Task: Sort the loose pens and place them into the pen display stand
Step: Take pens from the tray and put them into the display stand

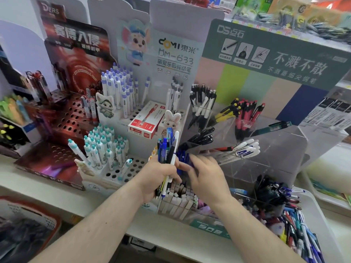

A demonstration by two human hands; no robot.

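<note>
Right hand [206,177] blurred; its fingers [195,160] perhaps touching blue pens [183,158].

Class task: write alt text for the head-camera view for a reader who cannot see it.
A person's left hand grips a bundle of mixed pens upright while the right hand, blurred, reaches toward blue pens in a clear acrylic display stand on a shop counter.

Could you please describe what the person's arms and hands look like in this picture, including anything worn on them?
Both forearms are bare from the bottom edge of the picture up to the wrists, so no sleeves show. The left hand and the right hand wear no gloves, and no watch, bracelet or ring is visible on either. The right hand's fingers are slightly blurred, so small details there cannot be told.
</note>
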